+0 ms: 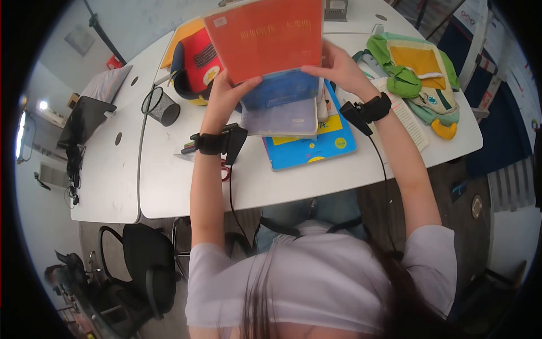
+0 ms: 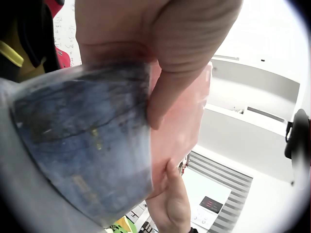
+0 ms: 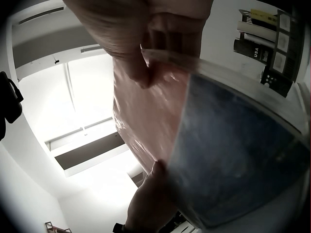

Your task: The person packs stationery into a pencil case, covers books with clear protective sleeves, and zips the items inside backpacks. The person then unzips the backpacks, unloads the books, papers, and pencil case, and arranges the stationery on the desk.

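An orange-red book (image 1: 265,39) in a clear cover is held up above the table, its lower part blue (image 1: 282,90). The left hand (image 1: 228,96) grips its left side, thumb across the front; the right hand (image 1: 344,70) grips the right side the same way. In the left wrist view the left thumb (image 2: 167,92) presses on the pinkish face beside the blue part (image 2: 92,141). The right wrist view has the right thumb (image 3: 136,70) on that face, fingers behind the edge. Below, a pale-covered book (image 1: 282,118) lies over a blue and yellow book (image 1: 310,148).
A mesh pen holder (image 1: 162,107) lies left of a red and navy bag (image 1: 195,65). Red-handled scissors (image 1: 226,170) are near the left forearm. At right are an open book (image 1: 409,121) and a green and yellow bag (image 1: 418,73). A black chair (image 1: 147,265) stands in front of the table.
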Motion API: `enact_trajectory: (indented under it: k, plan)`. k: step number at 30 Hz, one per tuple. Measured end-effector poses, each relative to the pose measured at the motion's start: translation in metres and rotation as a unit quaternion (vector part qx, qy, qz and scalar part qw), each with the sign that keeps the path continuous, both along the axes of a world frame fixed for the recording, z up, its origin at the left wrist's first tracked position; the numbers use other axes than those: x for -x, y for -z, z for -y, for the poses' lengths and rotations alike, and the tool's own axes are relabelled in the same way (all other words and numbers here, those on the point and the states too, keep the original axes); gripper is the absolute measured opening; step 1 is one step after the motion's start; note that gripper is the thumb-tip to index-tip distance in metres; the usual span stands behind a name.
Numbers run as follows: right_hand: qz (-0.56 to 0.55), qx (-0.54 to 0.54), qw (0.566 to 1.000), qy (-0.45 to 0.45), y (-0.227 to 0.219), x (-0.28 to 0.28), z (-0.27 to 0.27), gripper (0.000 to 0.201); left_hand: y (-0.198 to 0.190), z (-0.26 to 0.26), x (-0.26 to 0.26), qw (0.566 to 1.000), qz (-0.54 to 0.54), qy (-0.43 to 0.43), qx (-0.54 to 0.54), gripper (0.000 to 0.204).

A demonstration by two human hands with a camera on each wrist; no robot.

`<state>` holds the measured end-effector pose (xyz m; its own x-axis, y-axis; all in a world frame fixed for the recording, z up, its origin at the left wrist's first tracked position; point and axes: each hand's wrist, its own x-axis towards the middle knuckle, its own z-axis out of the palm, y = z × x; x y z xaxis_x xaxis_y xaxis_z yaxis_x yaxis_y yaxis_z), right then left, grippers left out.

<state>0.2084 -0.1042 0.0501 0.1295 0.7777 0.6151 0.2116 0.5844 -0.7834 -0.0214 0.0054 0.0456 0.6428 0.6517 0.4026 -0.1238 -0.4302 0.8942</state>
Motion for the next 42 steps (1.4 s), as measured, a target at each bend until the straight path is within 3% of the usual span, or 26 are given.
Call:
enact_trajectory:
  k: [2, 6, 12, 16, 18, 19, 20, 21, 23, 27, 29, 30, 32, 39, 42]
  plan:
    - [0.115, 0.104, 0.988, 0.018, 0.010, -0.005, -0.001, 0.046, -0.003, 0.006, -0.002, 0.999, -0.008, -0.027, -0.017, 0.031]
    - [0.109, 0.090, 0.989, 0.041, 0.012, -0.001, 0.003, 0.050, -0.010, 0.014, -0.007, 0.997, 0.022, -0.074, -0.006, 0.033]
    - [0.140, 0.125, 0.982, 0.017, 0.033, -0.003, -0.003, 0.052, 0.008, 0.000, -0.004, 0.999, -0.034, -0.036, -0.020, 0.043]
    - [0.033, 0.151, 0.988, 0.015, 0.013, 0.000, 0.004, 0.049, -0.007, 0.015, -0.003, 0.999, -0.006, -0.043, -0.018, 0.043]
    - [-0.008, 0.184, 0.983, 0.000, 0.015, -0.004, 0.004, 0.048, -0.009, 0.012, -0.001, 0.998, -0.044, 0.015, 0.047, 0.042]
    - [-0.039, 0.259, 0.965, -0.022, 0.019, -0.007, 0.003, 0.046, -0.015, 0.019, 0.004, 0.988, -0.133, -0.028, 0.069, 0.041]
    - [-0.070, 0.331, 0.940, -0.045, 0.023, -0.009, 0.002, 0.045, -0.011, 0.015, 0.007, 0.988, -0.133, -0.030, 0.070, 0.041]
    - [-0.069, 0.330, 0.940, -0.047, 0.026, -0.012, 0.005, 0.045, -0.002, 0.007, 0.011, 0.983, -0.176, -0.051, 0.021, 0.040]
    - [-0.004, 0.487, 0.872, -0.036, 0.015, -0.002, 0.023, 0.039, 0.015, -0.003, 0.015, 0.963, -0.219, -0.126, -0.097, 0.038]
    - [-0.054, 0.460, 0.886, -0.019, 0.029, -0.013, 0.023, 0.032, 0.015, -0.003, 0.020, 0.949, -0.270, -0.145, -0.071, 0.039]
    - [-0.106, 0.391, 0.914, -0.031, 0.036, -0.024, 0.017, 0.032, 0.015, -0.002, 0.020, 0.946, -0.298, -0.124, -0.020, 0.041]
    - [-0.104, 0.391, 0.914, -0.032, 0.038, -0.030, 0.018, 0.032, 0.016, -0.002, 0.020, 0.946, -0.297, -0.125, -0.020, 0.041]
    - [-0.184, 0.293, 0.938, -0.020, 0.024, -0.026, 0.026, 0.030, 0.021, 0.000, 0.020, 0.944, -0.297, -0.141, -0.029, 0.044]
    - [-0.297, 0.246, 0.922, -0.018, 0.029, -0.053, 0.035, 0.027, 0.018, -0.004, 0.010, 0.940, -0.325, -0.101, 0.021, 0.054]
    - [-0.317, 0.245, 0.916, 0.009, 0.029, -0.052, 0.037, 0.028, 0.011, 0.001, 0.006, 0.951, -0.294, -0.094, 0.011, 0.043]
